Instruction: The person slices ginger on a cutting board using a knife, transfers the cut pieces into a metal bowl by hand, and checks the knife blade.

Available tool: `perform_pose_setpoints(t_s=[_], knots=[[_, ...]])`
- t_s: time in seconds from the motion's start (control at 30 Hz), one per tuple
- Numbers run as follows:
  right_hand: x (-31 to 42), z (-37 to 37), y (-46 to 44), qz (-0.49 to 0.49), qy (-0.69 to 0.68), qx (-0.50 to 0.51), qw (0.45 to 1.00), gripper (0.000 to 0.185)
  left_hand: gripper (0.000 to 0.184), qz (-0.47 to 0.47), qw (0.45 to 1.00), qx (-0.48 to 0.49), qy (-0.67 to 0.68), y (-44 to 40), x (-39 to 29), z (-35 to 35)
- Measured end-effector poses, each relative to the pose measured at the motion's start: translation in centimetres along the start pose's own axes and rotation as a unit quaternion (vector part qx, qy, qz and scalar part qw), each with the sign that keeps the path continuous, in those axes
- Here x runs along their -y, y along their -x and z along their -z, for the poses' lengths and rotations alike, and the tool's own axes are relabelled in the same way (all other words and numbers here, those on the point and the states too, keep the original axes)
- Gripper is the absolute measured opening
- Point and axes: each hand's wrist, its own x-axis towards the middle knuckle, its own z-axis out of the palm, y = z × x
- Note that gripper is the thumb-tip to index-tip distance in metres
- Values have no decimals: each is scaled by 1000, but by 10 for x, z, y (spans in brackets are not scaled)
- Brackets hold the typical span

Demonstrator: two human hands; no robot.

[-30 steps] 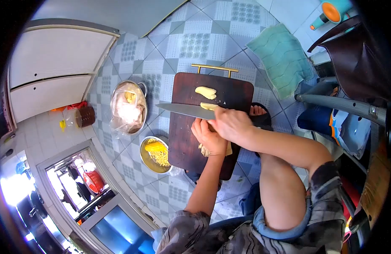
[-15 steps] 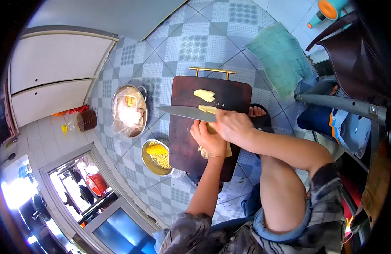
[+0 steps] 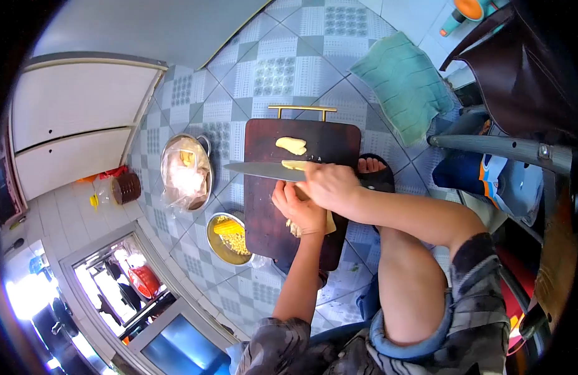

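Note:
My right hand (image 3: 333, 186) is closed round the handle of a kitchen knife (image 3: 256, 169), its blade pointing left across the dark wooden cutting board (image 3: 264, 219). Below the blade, my left hand (image 3: 299, 208) is closed with curled fingers on a pale yellow piece of food (image 3: 301, 191), mostly hidden by both hands. Against the blade's far side lies a pale yellow slice (image 3: 293, 165). Another smooth, pale yellow chunk (image 3: 291, 145) rests farther up the board. Chopped pale bits (image 3: 293, 228) lie beside my left wrist, partly covered by it.
Left of the board stand a metal bowl of corn kernels and cob (image 3: 227, 253) and a metal basin with a plastic bag (image 3: 186, 172). The board has a gold handle (image 3: 303, 108). A teal mat (image 3: 403, 87) lies on the tiled floor; a metal-framed chair (image 3: 489, 145) is at right.
The whole view has shifted slightly, moving the board a little left in the frame. Both hands keep their hold, and the knife stays in nearly the same place over the board.

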Motion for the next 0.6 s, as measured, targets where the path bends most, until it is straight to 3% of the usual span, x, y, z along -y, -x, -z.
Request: perform_pose_setpoints(t_s=[0.17,0.33,0.6], knots=[[-13,8,17,6,-18,-40,999,33,41,-3,1000,5,-7,0,0,1],[-40,27,69,-40,100,-30,994,35,40,3,1000,4,-20,-5,-7,1],[10,-1,-22,-1,23,35,999,40,41,10,1000,9,-21,-1,0,1]])
